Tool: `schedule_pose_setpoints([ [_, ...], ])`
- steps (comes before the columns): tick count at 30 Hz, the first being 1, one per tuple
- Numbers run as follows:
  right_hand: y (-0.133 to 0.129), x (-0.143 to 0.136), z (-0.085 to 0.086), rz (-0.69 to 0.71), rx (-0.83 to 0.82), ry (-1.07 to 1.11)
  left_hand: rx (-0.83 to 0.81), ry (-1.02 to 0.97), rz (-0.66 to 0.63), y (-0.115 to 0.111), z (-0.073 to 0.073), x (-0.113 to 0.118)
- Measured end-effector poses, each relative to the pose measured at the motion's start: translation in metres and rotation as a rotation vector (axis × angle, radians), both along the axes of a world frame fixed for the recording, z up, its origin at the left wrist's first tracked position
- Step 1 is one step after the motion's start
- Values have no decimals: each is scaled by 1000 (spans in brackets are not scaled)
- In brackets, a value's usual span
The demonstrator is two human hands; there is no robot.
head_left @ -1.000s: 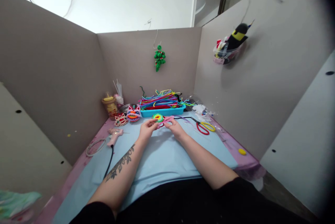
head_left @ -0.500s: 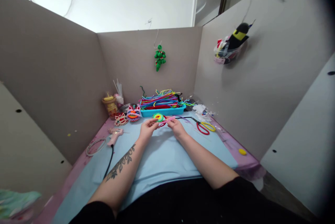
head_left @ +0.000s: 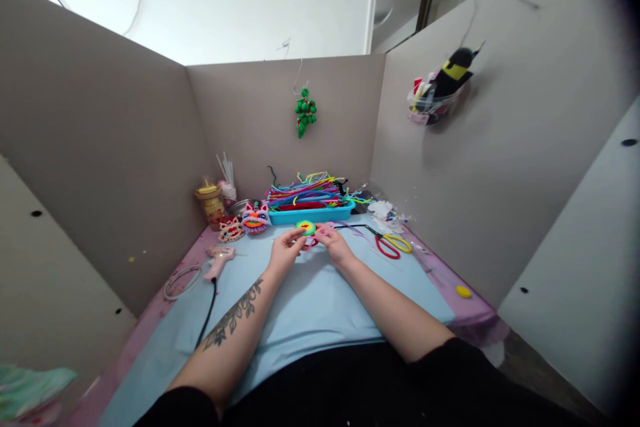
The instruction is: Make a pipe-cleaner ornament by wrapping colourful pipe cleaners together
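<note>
"Head view: hands?"
"Both pinching. Left hand [head_left: 287, 247] has the green-and-yellow disc [head_left: 305, 228] by its near edge. Right hand [head_left: 337, 244] grips a pink strand [head_left: 319, 236] just beside it. Can't tell if the two pieces are joined; fingers cover it."
"Where's the disc?"
"Held up over the light blue cloth [head_left: 325, 307], on the near side of the blue tray [head_left: 310, 216] full of colored strands [head_left: 310, 195]."
"Rest of the table [head_left: 440, 272]?"
"Right: scissors [head_left: 381, 238], red and yellow handles; yellow round piece [head_left: 463, 292] near the edge. Left: pink glue gun [head_left: 219, 259], two small animal heads [head_left: 256, 219] touching or nearly."
</note>
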State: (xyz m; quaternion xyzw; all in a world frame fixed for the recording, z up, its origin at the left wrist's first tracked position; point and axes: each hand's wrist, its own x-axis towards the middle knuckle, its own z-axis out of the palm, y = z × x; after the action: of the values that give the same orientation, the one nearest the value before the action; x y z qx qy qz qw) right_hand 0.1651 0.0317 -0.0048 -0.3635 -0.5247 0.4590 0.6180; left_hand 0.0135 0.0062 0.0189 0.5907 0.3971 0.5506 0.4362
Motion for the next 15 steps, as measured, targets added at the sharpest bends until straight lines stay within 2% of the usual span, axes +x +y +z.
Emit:
schedule_pose_setpoints([
  [5, -3, -4, 3, 55, -10, 57, -6, -39, -28, 2, -2, 1],
  [10, 0, -5, 0, 34, 26, -21, -27, -60, -42, 4, -5, 2],
  [12, 0, -5, -3, -43, 45, -102, -35, -81, -42, 5, -5, 2],
  [15, -4, -2, -3, -282, 126, -260, -56, -126, -6, 5, -3, 0],
])
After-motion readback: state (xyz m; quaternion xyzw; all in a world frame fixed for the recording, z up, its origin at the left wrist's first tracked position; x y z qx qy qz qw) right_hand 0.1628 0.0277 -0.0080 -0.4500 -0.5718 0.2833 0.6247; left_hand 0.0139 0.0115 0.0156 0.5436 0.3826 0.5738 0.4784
